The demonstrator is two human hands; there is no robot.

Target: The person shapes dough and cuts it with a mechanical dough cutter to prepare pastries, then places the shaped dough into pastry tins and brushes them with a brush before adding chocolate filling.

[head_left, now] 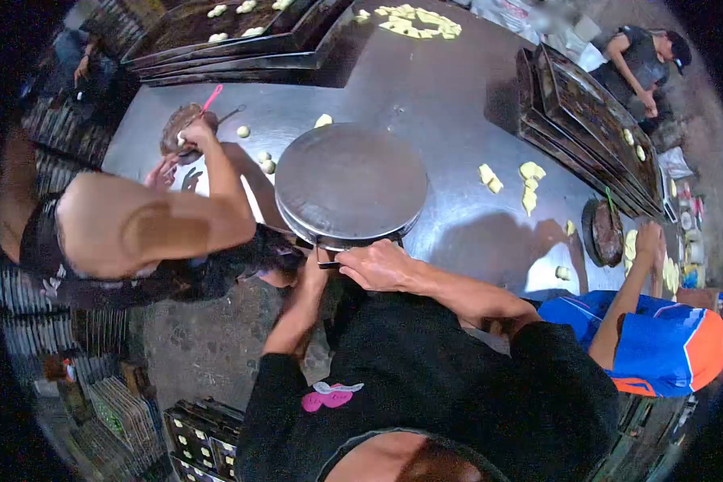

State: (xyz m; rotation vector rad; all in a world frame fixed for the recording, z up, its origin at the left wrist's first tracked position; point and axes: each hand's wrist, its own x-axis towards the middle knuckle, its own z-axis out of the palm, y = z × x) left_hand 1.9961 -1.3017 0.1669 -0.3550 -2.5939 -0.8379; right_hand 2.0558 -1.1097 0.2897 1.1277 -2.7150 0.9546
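A wide round metal plate with a raised rim lies level in front of me at the table's near edge. A dark metal handle juts from its near side. My right hand is closed, its fingers curled at the handle just under the rim. Beside it, my left hand is at the handle's left side, below the rim; its fingers are mostly hidden. Small balls of dough lie left of the plate, and a dough piece rests by its far edge.
The metal table carries stacked trays at back left and tilted trays at right. Cut dough lies right of the plate. Co-workers' arms reach over bowls, a left arm and a right arm. A tray rack stands behind.
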